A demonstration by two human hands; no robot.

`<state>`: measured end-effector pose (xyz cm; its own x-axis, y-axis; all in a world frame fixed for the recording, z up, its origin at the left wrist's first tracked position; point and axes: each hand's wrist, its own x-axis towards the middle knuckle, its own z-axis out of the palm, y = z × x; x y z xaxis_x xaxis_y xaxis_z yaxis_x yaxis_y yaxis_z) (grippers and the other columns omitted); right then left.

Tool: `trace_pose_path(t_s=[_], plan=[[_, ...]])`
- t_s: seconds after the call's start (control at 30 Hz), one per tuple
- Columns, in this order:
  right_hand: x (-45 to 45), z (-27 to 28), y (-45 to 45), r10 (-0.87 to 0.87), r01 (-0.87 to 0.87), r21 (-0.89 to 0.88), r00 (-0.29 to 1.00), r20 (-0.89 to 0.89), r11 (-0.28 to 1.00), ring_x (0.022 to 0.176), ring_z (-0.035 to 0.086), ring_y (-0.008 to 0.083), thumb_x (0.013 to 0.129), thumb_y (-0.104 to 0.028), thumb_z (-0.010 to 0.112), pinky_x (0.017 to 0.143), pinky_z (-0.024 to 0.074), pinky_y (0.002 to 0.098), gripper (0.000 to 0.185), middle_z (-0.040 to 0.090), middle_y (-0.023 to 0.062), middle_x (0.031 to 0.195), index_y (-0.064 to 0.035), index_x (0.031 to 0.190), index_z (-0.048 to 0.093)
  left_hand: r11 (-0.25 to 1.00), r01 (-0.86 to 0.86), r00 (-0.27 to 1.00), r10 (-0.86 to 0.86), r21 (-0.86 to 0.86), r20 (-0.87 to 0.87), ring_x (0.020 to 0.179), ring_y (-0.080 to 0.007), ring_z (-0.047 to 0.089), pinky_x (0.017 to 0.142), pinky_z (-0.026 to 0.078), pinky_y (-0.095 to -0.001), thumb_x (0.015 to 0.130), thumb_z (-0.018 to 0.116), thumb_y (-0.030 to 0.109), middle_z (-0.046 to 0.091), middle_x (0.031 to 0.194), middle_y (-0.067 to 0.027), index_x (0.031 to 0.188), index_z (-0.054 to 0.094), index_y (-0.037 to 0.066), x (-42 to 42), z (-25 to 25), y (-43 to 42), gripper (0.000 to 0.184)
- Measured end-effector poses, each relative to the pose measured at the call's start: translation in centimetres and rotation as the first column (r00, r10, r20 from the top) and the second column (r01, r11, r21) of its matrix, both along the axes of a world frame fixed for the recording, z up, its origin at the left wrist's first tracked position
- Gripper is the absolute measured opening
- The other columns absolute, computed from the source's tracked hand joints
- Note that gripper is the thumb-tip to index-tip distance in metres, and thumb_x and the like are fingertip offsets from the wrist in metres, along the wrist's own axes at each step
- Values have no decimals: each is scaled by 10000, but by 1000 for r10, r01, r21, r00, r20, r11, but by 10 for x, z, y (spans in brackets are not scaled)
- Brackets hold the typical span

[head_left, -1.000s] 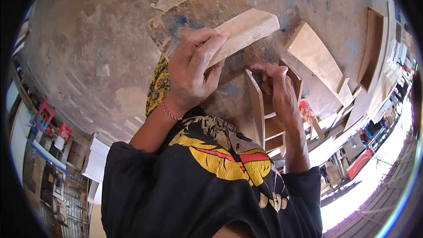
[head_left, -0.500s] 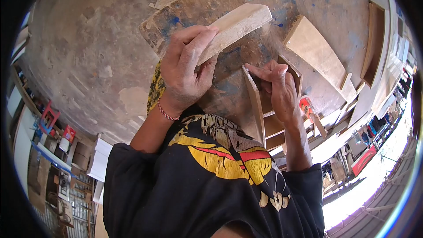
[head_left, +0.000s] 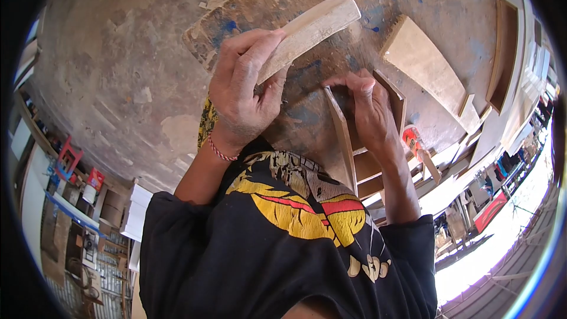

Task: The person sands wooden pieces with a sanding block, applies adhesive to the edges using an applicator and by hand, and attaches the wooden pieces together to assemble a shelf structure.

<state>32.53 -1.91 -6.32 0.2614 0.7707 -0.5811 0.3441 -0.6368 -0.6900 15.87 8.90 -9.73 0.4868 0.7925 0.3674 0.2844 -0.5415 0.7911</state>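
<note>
My left hand [head_left: 245, 85] is closed round one end of a pale, slightly curved wooden block [head_left: 319, 20], raised above the workbench. Its fingers lie over the top and the thumb is underneath. My right hand [head_left: 376, 115] is between the two side panels of a narrow wooden box frame [head_left: 341, 136] that stands close to my body. The index finger reaches across to the far end of the left panel, slightly blurred. The thumb points away from me, apart from that finger, and nothing shows between them. The other fingers are partly hidden.
The paint-spotted workbench [head_left: 413, 0] carries a tapered wooden board [head_left: 425, 68] at the right. Beyond it lies a shallow wooden tray-like piece [head_left: 503, 53]. A red can [head_left: 413, 137] with a wooden stick [head_left: 430, 165] is right of my forearm.
The wooden block and my left hand have shifted slightly left and away from me. My right index finger has bent more, staying at the end of the left panel.
</note>
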Motion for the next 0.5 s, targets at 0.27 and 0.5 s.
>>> trace_pose_path(t_s=[0.27, 0.5], plan=[[2, 3, -4, -103, 105, 0, 975, -199, 994, 798, 506, 221, 916, -612, 198, 732, 398, 328, 746, 476, 97, 824, -38, 922, 675, 1000, -7, 1000, 7, 14, -9, 901, -231, 592, 734, 496, -300, 782, 695, 32, 601, 1016, -154, 1077, 559, -26, 0, 1, 2, 330], [7, 18, -9, -51, 65, 65, 980, -194, 996, 760, 482, 183, 884, -660, 191, 695, 390, 308, 795, 459, 61, 814, -37, 923, 683, 1000, -6, 1000, 6, 28, -3, 908, -224, 588, 732, 497, -297, 780, 695, 28, 602, 1019, -155, 1078, 566, -24, 1, 0, 1, 329]])
